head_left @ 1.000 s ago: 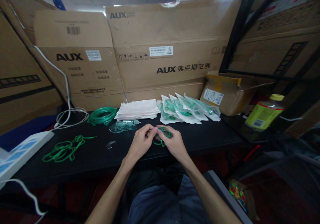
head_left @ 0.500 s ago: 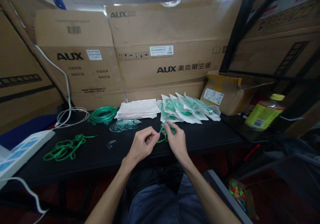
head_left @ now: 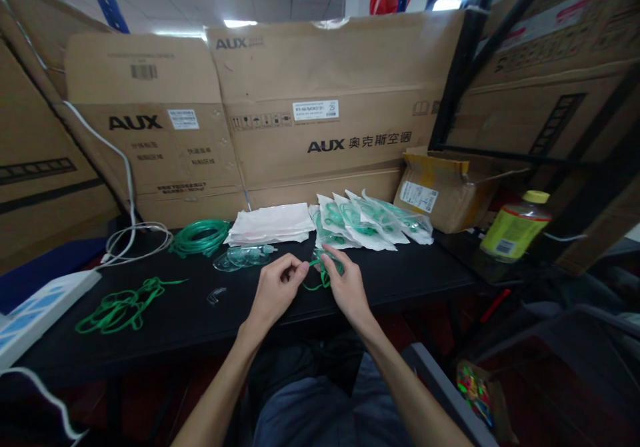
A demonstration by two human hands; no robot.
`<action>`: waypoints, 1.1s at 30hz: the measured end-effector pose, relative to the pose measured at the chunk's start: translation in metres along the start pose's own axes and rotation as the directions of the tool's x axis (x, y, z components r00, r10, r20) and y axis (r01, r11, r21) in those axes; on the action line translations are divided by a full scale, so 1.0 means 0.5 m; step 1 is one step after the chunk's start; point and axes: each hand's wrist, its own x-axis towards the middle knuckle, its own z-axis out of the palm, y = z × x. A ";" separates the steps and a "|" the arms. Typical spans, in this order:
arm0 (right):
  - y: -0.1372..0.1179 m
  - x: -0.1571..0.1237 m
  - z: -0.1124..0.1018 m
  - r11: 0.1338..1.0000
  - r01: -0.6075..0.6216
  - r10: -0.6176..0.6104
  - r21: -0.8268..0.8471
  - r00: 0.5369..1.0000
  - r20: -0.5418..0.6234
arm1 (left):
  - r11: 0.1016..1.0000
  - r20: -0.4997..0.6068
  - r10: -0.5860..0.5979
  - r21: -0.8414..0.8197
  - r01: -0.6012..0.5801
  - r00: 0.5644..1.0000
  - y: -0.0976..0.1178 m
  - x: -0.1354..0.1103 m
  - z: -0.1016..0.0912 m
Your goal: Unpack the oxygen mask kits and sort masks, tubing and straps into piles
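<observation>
My left hand (head_left: 280, 288) is closed, thumb and forefinger pinching a thin green elastic strap (head_left: 313, 262). The strap runs almost level to my right hand (head_left: 349, 287), and a loop of it hangs below. Between the fingers of my right hand is a clear green oxygen mask (head_left: 337, 265), mostly covered by the hand. Beyond my left hand lie several clear masks stacked together (head_left: 243, 257). Further left, a tangle of green straps (head_left: 116, 308) and small clear bent wire-like pieces (head_left: 216, 295) rest on the black table (head_left: 190, 320).
Behind the hands are white pouches (head_left: 270, 222), several filled pouches (head_left: 357, 220) and a coil of green tubing (head_left: 200, 237). An opened carton (head_left: 440, 190) and a yellow-labelled bottle (head_left: 517, 227) stand right. A white power strip (head_left: 47, 314) lies left; large cardboard (head_left: 325, 67) walls the back.
The strap between my hands has gone from slanting steeply to nearly level, and my left fingers sit slightly lower on it. The view has tilted a little; both hands keep their hold.
</observation>
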 end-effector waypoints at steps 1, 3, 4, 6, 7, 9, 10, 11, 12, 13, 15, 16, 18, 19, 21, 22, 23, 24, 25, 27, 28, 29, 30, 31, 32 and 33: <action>-0.003 -0.002 -0.001 1.000 0.015 -0.015 0.009 1.000 0.021 | 0.999 -0.016 -0.036 0.005 0.036 0.999 -0.003 0.004 0.001; -0.008 -0.005 -0.002 0.999 0.043 -0.044 0.023 0.997 0.062 | 0.998 -0.025 -0.060 0.007 0.060 0.998 -0.009 0.010 0.003; -0.010 -0.006 -0.002 0.998 0.056 -0.058 0.027 0.995 0.081 | 0.998 -0.013 -0.064 0.007 0.064 0.998 -0.012 0.012 0.004; -0.014 -0.009 -0.001 0.996 0.081 -0.084 0.031 0.990 0.110 | 0.999 0.034 -0.053 0.004 0.053 0.998 -0.014 0.013 0.006; -0.016 -0.010 -0.001 0.995 0.092 -0.095 0.030 0.988 0.120 | 0.999 0.061 -0.040 -0.001 0.041 0.997 -0.014 0.013 0.007; -0.018 -0.013 -0.001 0.994 0.107 -0.109 0.024 0.985 0.133 | 1.000 0.103 -0.016 -0.018 0.018 0.995 -0.013 0.012 0.008; -0.019 -0.014 -0.001 0.994 0.110 -0.112 0.019 0.985 0.135 | 1.000 0.117 -0.007 -0.029 0.010 0.993 -0.013 0.012 0.009; -0.019 -0.014 -0.001 0.994 0.110 -0.111 0.013 0.985 0.134 | 0.999 0.127 -0.001 -0.039 0.006 0.992 -0.012 0.012 0.009; -0.018 -0.014 -0.001 0.994 0.108 -0.108 0.006 0.986 0.129 | 0.999 0.134 0.001 -0.048 0.006 0.991 -0.011 0.011 0.008; -0.017 -0.014 0.000 0.995 0.103 -0.102 0.000 0.987 0.121 | 0.998 0.138 0.001 -0.056 0.007 0.990 -0.010 0.011 0.008; -0.013 -0.011 0.001 0.996 0.084 -0.083 -0.013 0.992 0.093 | 0.997 0.145 -0.002 -0.071 0.013 0.989 -0.006 0.008 0.006; -0.010 -0.009 0.001 0.997 0.072 -0.070 -0.021 0.995 0.072 | 0.997 0.149 -0.004 -0.079 0.016 0.989 -0.005 0.006 0.004; -0.004 -0.005 0.002 0.998 0.043 -0.041 -0.035 0.999 0.032 | 0.995 0.160 -0.012 -0.099 0.028 0.987 -0.002 0.001 0.002; -0.001 -0.003 0.001 0.999 0.030 -0.029 -0.038 0.999 0.019 | 0.993 0.166 -0.020 -0.110 0.039 0.986 -0.001 0.000 0.002; 0.001 -0.001 0.000 0.999 0.020 -0.019 -0.029 1.000 0.025 | 0.988 0.180 -0.053 -0.135 0.078 0.982 -0.004 0.000 0.003; 0.001 0.000 -0.001 1.000 0.022 -0.021 -0.017 0.999 0.039 | 0.984 0.187 -0.073 -0.149 0.102 0.980 -0.007 0.001 0.004; 0.001 0.000 -0.002 1.000 0.026 -0.026 -0.001 0.998 0.056 | 0.978 0.196 -0.096 -0.164 0.129 0.976 -0.012 0.003 0.007; 0.000 -0.001 -0.003 0.999 0.032 -0.033 0.018 0.997 0.071 | 0.971 0.207 -0.118 -0.181 0.157 0.971 -0.017 0.005 0.010; -0.001 -0.001 -0.004 0.999 0.036 -0.038 0.037 0.996 0.082 | 0.963 0.218 -0.139 -0.197 0.183 0.966 -0.023 0.007 0.012; -0.002 -0.002 -0.005 0.997 0.037 -0.043 0.073 0.995 0.094 | 0.951 0.235 -0.171 -0.216 0.223 0.957 -0.033 0.011 0.017; -0.002 -0.003 -0.006 0.996 0.034 -0.043 0.088 0.994 0.096 | 0.947 0.237 -0.183 -0.217 0.235 0.954 -0.037 0.012 0.019; -0.002 -0.003 -0.006 0.994 0.031 -0.041 0.102 0.995 0.096 | 0.948 0.234 -0.190 -0.210 0.240 0.954 -0.039 0.012 0.019; -0.002 -0.004 -0.006 0.993 0.028 -0.039 0.113 0.995 0.096 | 0.951 0.226 -0.191 -0.197 0.237 0.955 -0.040 0.013 0.019; -0.002 -0.004 -0.006 0.992 0.024 -0.036 0.126 0.995 0.096 | 0.956 0.219 -0.189 -0.180 0.230 0.957 -0.039 0.013 0.018; -0.002 -0.004 -0.006 0.990 0.019 -0.032 0.143 0.995 0.094 | 0.962 0.216 -0.184 -0.160 0.221 0.959 -0.037 0.013 0.017; -0.002 -0.004 -0.006 0.986 0.013 -0.029 0.165 0.995 0.094 | 0.968 0.218 -0.177 -0.140 0.210 0.960 -0.034 0.013 0.015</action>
